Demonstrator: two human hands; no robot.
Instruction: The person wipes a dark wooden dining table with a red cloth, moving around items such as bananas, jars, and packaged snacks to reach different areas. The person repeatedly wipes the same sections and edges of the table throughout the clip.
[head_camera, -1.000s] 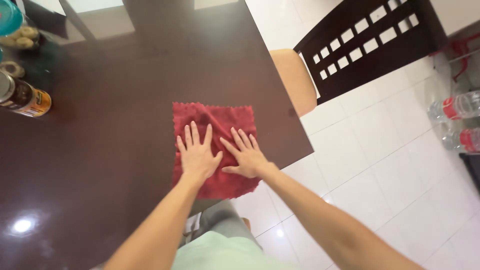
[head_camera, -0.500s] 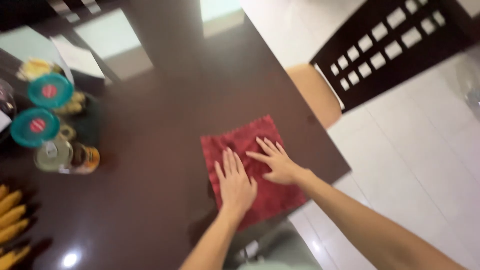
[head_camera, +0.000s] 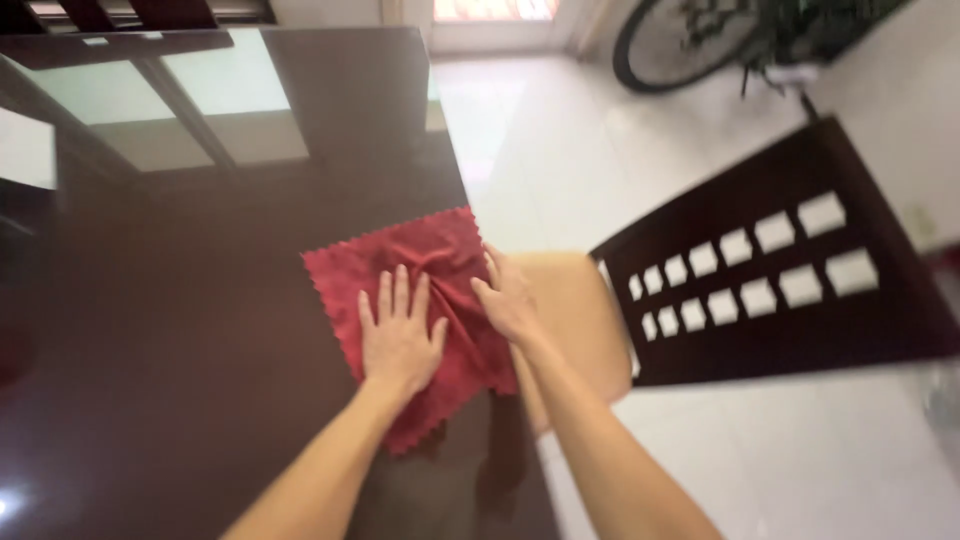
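A red cloth (head_camera: 400, 250) with zigzag edges lies on the dark glossy table (head_camera: 180, 340), close to its right edge. My left hand (head_camera: 398, 338) presses flat on the cloth's middle, fingers spread. My right hand (head_camera: 508, 298) rests on the cloth's right side at the table edge, fingers together and pointing away from me. A fold runs through the cloth between the two hands.
A dark wooden chair (head_camera: 780, 290) with a lattice back and a tan seat (head_camera: 570, 310) stands right beside the table edge. A bicycle wheel (head_camera: 680, 40) is on the white tiled floor at the far right.
The view has swung right and up, so the jars and cans at the left are out of sight. Both hands stay on the cloth; the right hand has shifted to its right edge.
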